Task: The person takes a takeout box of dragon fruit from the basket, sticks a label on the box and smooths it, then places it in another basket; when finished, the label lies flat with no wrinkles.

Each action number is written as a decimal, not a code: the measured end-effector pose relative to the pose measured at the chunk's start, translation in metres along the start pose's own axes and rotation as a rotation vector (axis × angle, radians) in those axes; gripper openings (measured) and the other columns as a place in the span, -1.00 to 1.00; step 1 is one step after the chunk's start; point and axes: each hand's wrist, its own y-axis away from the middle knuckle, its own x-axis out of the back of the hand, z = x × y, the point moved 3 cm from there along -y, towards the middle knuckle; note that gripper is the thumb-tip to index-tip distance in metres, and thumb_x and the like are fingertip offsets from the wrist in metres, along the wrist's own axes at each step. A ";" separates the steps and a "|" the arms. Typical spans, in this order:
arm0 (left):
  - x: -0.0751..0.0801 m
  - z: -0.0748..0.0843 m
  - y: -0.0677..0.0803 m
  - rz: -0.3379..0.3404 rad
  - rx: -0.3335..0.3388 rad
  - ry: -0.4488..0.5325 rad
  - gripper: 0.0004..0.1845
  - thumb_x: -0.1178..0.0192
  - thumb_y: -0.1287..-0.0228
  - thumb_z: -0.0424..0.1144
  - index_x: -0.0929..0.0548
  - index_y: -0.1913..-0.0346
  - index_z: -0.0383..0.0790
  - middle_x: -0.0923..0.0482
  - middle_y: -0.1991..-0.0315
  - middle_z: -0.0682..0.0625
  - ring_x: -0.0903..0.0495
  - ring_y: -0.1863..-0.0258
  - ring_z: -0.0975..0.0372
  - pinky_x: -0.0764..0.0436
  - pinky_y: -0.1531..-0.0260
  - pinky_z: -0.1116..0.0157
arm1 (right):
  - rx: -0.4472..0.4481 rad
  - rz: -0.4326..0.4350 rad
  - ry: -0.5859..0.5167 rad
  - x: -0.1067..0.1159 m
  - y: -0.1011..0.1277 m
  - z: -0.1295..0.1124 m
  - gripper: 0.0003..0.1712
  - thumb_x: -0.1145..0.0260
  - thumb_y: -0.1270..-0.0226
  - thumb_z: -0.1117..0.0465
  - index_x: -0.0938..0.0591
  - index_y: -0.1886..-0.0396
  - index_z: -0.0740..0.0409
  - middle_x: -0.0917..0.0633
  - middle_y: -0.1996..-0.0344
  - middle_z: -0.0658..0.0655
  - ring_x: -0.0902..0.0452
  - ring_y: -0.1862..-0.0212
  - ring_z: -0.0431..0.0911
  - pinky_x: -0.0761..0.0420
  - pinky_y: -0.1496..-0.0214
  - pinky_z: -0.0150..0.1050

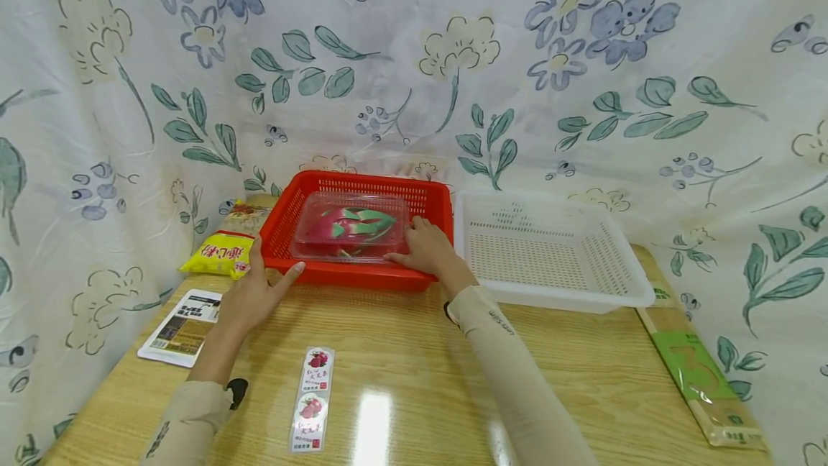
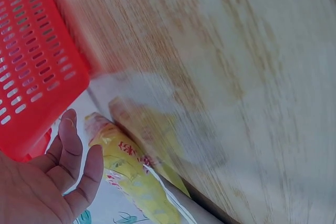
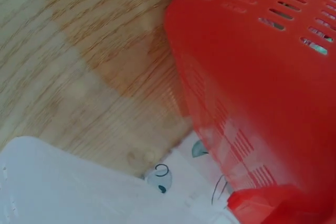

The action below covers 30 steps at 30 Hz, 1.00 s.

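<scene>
A clear plastic box (image 1: 310, 229) holding a pink and green dragon fruit (image 1: 352, 225) lies inside the red basket (image 1: 362, 277). My right hand (image 1: 430, 249) reaches over the basket's front right part and grips the box's right end, thumb at the front and fingers along the side. At the basket's front left corner is my left hand (image 1: 255, 293), thumb and fingers spread apart and holding nothing. The left wrist view shows its fingers (image 2: 71, 150) loosely bent beside the red basket wall (image 2: 42, 56). The right hand is hidden in the right wrist view.
A white basket (image 1: 550, 293) stands right of the red one. Yellow bag (image 1: 223, 254) and white packet (image 1: 184, 329) lie at left. A strip of dragon fruit stickers (image 1: 312, 401) is in front; a long green-labelled package (image 1: 698, 372) lies at right. A floral curtain (image 1: 401, 92) hangs behind.
</scene>
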 end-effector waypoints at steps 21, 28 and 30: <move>0.001 -0.001 0.000 -0.003 0.002 0.009 0.20 0.20 -0.25 0.56 0.53 -0.55 -0.17 -0.55 0.44 -0.11 -0.48 0.51 0.07 -0.31 0.61 0.22 | -0.242 -0.241 -0.641 -0.022 -0.009 -0.005 0.33 -0.30 -0.23 -0.34 0.30 -0.60 0.16 -0.22 -0.52 0.27 -0.19 -0.49 0.17 -0.25 -0.48 0.07; 0.000 0.000 0.001 -0.003 0.009 0.010 0.20 0.19 -0.25 0.56 0.52 -0.55 -0.17 -0.49 0.49 -0.10 -0.46 0.54 0.09 -0.31 0.62 0.23 | -0.247 -0.259 -0.774 -0.022 -0.009 -0.005 0.34 -0.36 -0.20 -0.28 0.34 -0.61 0.03 -0.24 -0.51 0.22 -0.25 -0.44 0.19 -0.24 -0.47 0.12; 0.000 0.000 0.001 0.002 0.009 0.011 0.20 0.19 -0.25 0.56 0.51 -0.55 -0.17 -0.48 0.50 -0.10 -0.46 0.54 0.09 -0.31 0.62 0.23 | -0.247 -0.255 -0.792 -0.022 -0.010 -0.005 0.34 -0.37 -0.19 -0.28 0.33 -0.61 0.00 -0.26 -0.50 0.21 -0.27 -0.42 0.19 -0.25 -0.46 0.13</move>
